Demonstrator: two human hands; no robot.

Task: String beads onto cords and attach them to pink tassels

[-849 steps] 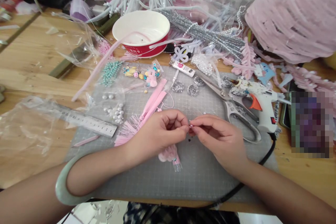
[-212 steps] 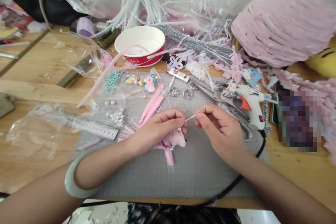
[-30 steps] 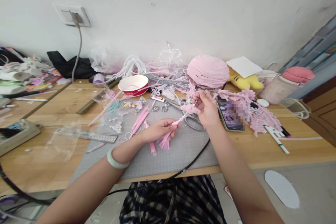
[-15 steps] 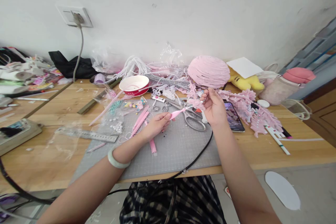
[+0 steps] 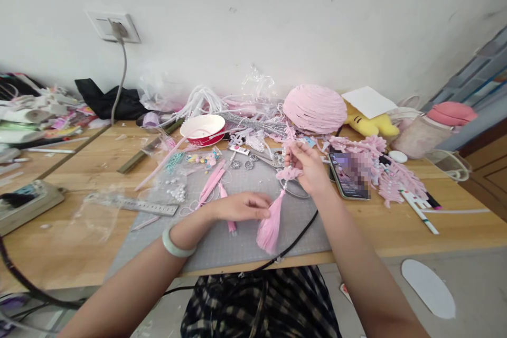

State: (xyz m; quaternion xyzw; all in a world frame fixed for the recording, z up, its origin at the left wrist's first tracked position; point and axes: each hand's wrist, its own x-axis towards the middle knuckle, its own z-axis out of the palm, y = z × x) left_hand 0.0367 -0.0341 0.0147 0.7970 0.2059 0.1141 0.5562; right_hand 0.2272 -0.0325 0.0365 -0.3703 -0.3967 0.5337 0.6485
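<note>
From my right hand [image 5: 309,165] hangs a beaded charm with pink fuzzy chenille pieces [image 5: 288,174]; thumb and fingers pinch its upper part. Below its beads a pink silky tassel [image 5: 270,226] spreads out over the grey cutting mat [image 5: 237,245]. My left hand [image 5: 247,206] is beside the tassel, its loosely stretched fingers brushing the left side of the strands. Partly behind the charm are scissors with grey handles [image 5: 298,190]. More pink tassels [image 5: 212,182] lie on the mat to the left of my hands.
A red and white bowl [image 5: 203,130] stands behind the mat, near loose beads [image 5: 176,190] and a metal ruler [image 5: 150,206]. A ball of pink chenille yarn [image 5: 315,108] sits at the back. Rightward lie a phone [image 5: 348,177] and markers [image 5: 420,211]. A black cable [image 5: 295,243] crosses the front edge.
My left hand has let the tassel out of its grip, and the strands now hang fanned out. My right hand has moved left and slightly down with the charm, uncovering more of the phone.
</note>
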